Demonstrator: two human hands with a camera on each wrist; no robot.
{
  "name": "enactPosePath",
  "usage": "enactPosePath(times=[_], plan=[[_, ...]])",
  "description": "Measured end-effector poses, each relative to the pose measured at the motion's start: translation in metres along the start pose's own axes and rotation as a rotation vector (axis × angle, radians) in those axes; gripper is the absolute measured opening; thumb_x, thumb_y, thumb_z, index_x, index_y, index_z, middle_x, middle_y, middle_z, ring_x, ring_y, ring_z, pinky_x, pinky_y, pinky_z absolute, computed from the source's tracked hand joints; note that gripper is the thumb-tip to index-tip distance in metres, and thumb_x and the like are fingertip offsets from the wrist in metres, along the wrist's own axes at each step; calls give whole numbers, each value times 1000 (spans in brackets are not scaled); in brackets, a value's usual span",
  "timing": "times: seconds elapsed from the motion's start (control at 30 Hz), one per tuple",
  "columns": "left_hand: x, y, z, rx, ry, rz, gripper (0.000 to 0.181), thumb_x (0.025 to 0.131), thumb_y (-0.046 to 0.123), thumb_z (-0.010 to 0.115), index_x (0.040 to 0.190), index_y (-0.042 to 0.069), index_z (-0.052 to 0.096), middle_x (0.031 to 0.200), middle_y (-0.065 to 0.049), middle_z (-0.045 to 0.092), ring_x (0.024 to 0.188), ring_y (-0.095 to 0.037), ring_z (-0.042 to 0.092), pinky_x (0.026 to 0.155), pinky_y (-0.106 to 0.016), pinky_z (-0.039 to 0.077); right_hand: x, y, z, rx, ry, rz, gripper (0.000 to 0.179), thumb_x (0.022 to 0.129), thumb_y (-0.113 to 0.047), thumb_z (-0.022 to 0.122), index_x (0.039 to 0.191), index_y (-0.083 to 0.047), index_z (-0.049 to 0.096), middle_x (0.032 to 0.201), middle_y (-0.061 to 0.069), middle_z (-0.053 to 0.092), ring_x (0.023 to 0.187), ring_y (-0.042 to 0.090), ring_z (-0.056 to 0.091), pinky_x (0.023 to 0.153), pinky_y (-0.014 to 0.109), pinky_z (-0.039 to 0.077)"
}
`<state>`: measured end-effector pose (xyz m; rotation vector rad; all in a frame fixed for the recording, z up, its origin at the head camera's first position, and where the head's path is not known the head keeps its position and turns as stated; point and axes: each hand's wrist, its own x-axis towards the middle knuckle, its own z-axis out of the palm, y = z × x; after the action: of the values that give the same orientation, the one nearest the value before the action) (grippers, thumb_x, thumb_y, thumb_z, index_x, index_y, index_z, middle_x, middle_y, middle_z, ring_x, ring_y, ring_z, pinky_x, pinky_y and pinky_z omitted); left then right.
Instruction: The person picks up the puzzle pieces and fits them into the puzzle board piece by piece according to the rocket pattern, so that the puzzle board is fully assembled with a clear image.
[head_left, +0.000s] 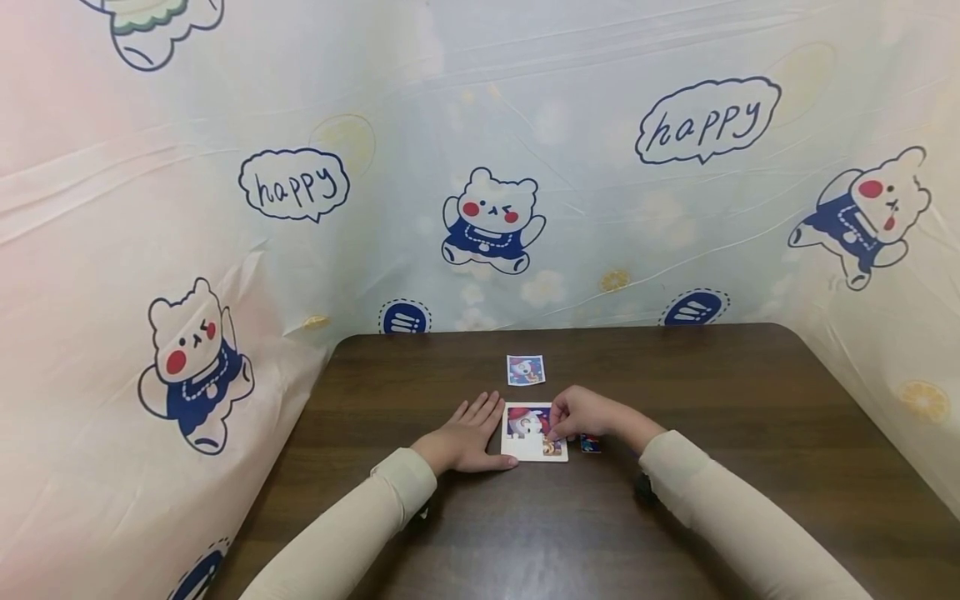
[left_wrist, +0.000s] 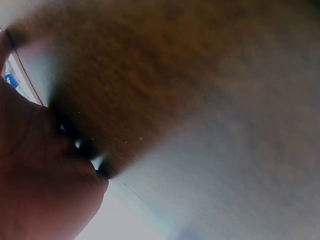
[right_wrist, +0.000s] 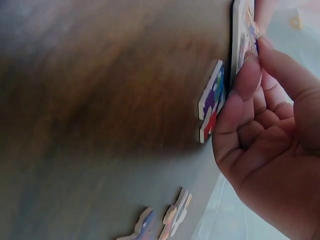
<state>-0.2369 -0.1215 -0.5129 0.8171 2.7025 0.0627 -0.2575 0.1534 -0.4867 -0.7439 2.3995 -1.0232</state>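
A jigsaw board (head_left: 522, 450) with a white frame lies on the table, its upper part and lower right corner filled with a cartoon picture and a pale gap at lower left. My left hand (head_left: 468, 437) rests on the table at the board's left side, fingers straight and spread, the thumb at the lower left edge. Over the board's right side, my right hand (head_left: 588, 414) pinches a small puzzle piece (right_wrist: 256, 46) between thumb and forefinger, mostly covered by the fingertips. Beside that hand a loose puzzle piece (right_wrist: 212, 100) lies near the board.
Behind the board lies a small picture card (head_left: 525, 370) with a similar cartoon. In the right wrist view more loose pieces (right_wrist: 176, 214) lie on the dark wooden table (head_left: 675, 375). A printed curtain (head_left: 390, 100) hangs round the table's back and sides.
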Motion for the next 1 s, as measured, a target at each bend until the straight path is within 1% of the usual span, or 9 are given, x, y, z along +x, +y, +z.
enactPosePath(times=[0.2,0.47,0.67,0.73,0.8,0.87,0.9,0.97,1.0], plan=[[-7,6,-11,8,-28,-6,116,80,90,33,160,11,5,166,-7,-2,152,-26,-3,119,-51,6,1,-6,5,-60,26,30,17,84,-16,81,75,-13,67,63,-3,61,56,11,55,52,25,46],[1,-2,3,-12,15,7,119,76,93,31,160,14,3,167,-4,-2,152,-24,-4,119,-53,5,-1,-15,8,-137,49,39,19,83,-15,82,75,-11,65,64,-4,59,58,10,53,54,26,43],[-6,5,-8,-10,-15,-10,118,77,92,34,160,12,7,167,-6,-1,152,-25,-2,119,-51,6,-2,-17,8,-133,44,58,20,83,-16,82,76,-11,64,65,-3,58,59,11,52,55,26,42],[-4,1,-2,-12,7,4,117,78,92,31,160,13,4,167,-5,-2,152,-25,-4,119,-51,3,-1,-16,9,-133,43,54,20,82,-16,83,76,-11,64,65,-3,58,59,11,53,55,26,43],[-4,2,-3,-4,3,0,117,78,91,32,160,13,5,167,-6,-2,152,-25,-3,119,-50,4,0,-15,10,-135,42,52,20,82,-16,83,77,-12,64,66,-4,58,60,11,53,56,26,44],[-2,0,0,7,9,-1,118,77,93,29,160,14,3,167,-4,-3,152,-24,-4,119,-50,2,1,-13,10,-135,41,48,21,81,-16,84,77,-12,63,67,-4,58,61,11,53,57,28,45],[-3,1,-1,16,9,0,117,77,93,29,160,14,3,167,-5,-3,152,-25,-4,119,-50,3,1,-12,10,-136,40,47,21,81,-16,83,77,-12,63,67,-3,58,61,11,53,58,28,45],[-5,4,-6,31,-23,-22,118,76,93,28,160,14,3,166,-4,-3,151,-23,-4,120,-49,4,2,-12,11,-139,39,50,21,82,-16,83,78,-12,63,67,-3,58,62,11,53,58,29,45],[-5,3,-6,26,-21,-21,118,76,94,29,160,14,3,166,-4,-3,151,-23,-4,120,-49,4,2,-12,11,-139,39,52,21,82,-16,83,78,-12,63,67,-3,58,62,12,53,58,29,45]])
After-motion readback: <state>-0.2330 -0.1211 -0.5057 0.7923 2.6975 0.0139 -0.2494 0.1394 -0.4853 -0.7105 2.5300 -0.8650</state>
